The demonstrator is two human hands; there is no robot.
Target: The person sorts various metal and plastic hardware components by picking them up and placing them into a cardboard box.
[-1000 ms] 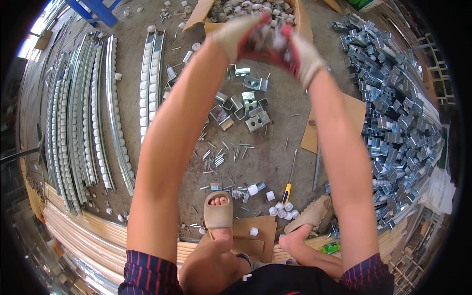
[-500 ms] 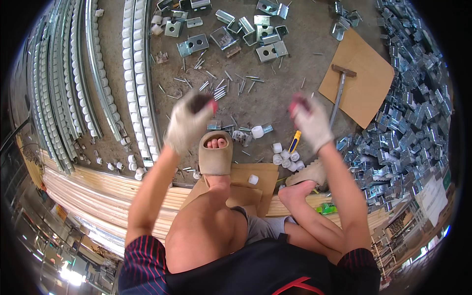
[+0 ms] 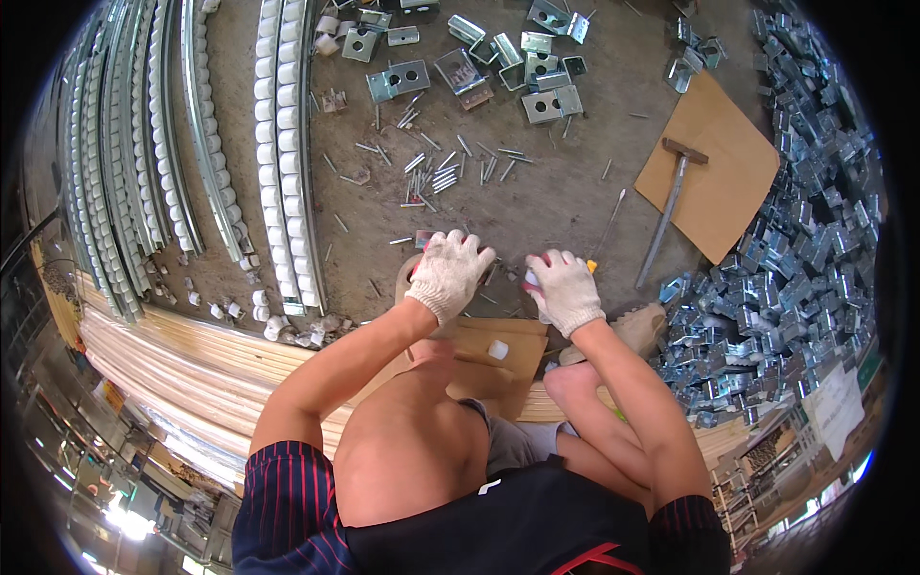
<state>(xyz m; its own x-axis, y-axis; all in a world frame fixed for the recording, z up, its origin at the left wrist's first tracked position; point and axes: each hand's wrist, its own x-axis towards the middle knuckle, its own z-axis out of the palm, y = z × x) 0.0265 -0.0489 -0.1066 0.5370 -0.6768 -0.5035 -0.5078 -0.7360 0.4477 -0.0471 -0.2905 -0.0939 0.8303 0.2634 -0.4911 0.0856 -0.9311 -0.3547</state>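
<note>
Both my hands wear off-white knit gloves with red on the palm side. My left hand [image 3: 452, 272] is over the toe of my left sandal, beside a small metal piece [image 3: 423, 238]. Its fingers curl downward, hiding their tips and whatever is under them. To its right, a gap apart, my right hand [image 3: 567, 289] bends its fingers around a white plastic roller [image 3: 532, 277], partly visible by the thumb. A bit of yellow tool handle [image 3: 592, 265] shows beside that hand. On brown cardboard [image 3: 525, 369] between my feet lies another white roller [image 3: 498, 349].
Loose metal pins [image 3: 444, 179] and bent brackets [image 3: 398, 80] litter the floor ahead. Rails lined with white rollers [image 3: 288, 153] run along the left. A hammer [image 3: 661, 220] rests partly on a cardboard sheet [image 3: 714, 182]. A large bracket heap [image 3: 815, 211] fills the right.
Both hands have come down and toward each other. The white roller that lay near my left sandal appears to be in my right hand now. The view has shifted slightly.
</note>
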